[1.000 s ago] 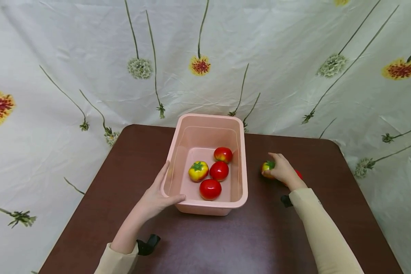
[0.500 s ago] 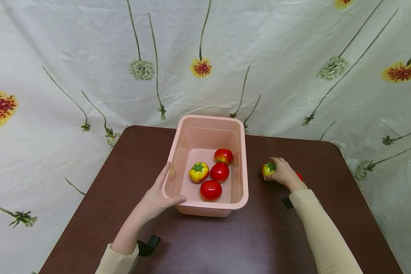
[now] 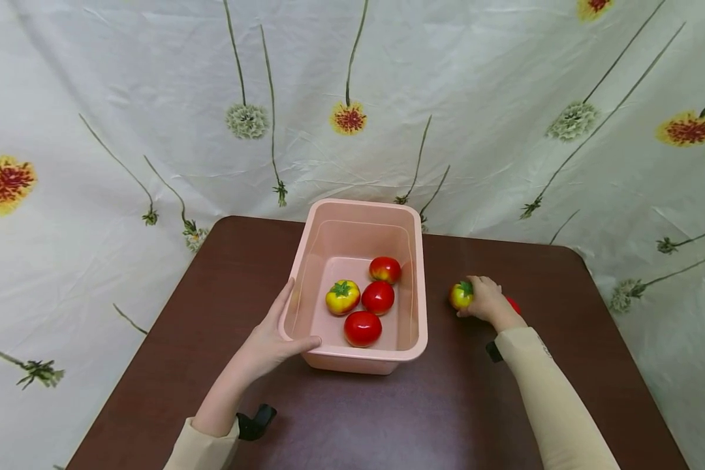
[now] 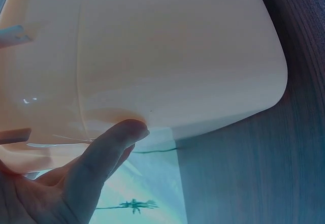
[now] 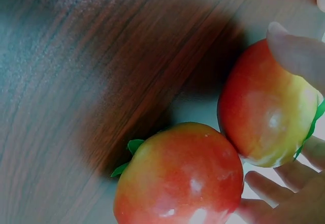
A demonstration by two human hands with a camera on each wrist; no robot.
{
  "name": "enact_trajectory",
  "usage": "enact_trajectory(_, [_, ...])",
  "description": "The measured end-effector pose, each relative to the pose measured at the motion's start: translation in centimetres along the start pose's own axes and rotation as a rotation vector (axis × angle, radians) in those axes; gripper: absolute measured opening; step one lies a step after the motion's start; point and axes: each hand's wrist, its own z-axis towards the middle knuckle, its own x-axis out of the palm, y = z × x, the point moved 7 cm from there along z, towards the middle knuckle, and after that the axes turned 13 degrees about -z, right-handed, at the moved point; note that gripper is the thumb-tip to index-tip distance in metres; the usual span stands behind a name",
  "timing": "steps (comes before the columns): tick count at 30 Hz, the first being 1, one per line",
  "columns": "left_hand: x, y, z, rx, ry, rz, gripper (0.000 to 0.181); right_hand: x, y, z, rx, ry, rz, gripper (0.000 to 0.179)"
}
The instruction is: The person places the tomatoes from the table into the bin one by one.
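On the left, my left hand (image 3: 267, 346) holds the near-left corner of a pink plastic bin (image 3: 352, 353), fingers along its side and thumb at the front rim. The left wrist view shows that thumb (image 4: 104, 155) against the bin's wall (image 4: 193, 51). Right of the bin, my right hand (image 3: 486, 303) grips a yellow-and-red tomato (image 3: 459, 296) with a green leafy top. From the right wrist, thumb and fingers sit on opposite sides of this tomato (image 5: 261, 107). A second tomato (image 5: 177, 176), redder, lies against it; its red side (image 3: 513, 304) shows partly behind the hand.
Inside the bin lie several tomatoes: a yellow one (image 3: 343, 297) stem up, and red ones such as the nearest (image 3: 362, 328). Everything stands on a dark brown table (image 3: 388, 424). A white flowered cloth (image 3: 493, 85) hangs behind it.
My right hand's fingers have settled round the yellow-and-red tomato, which stays in about the same place. My left hand keeps its hold on the bin. The head view shifts slightly.
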Motion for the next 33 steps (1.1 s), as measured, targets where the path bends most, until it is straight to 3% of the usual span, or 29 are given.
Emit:
enact_trajectory(16, [0.2, -0.3, -0.1, 0.021, 0.018, -0.004, 0.115, 0.6, 0.3, -0.8, -0.019, -0.035, -0.007, 0.077])
enact_trajectory(22, [0.1, -0.4, -0.1, 0.032, 0.022, 0.031, 0.115, 0.2, 0.9, -0.8, -0.042, -0.094, 0.04, 0.077])
enact_trajectory(33, [-0.1, -0.5, -0.3, 0.04, 0.011, 0.031, 0.115, -1.9, 0.9, -0.4, 0.039, -0.169, 0.212, 0.078])
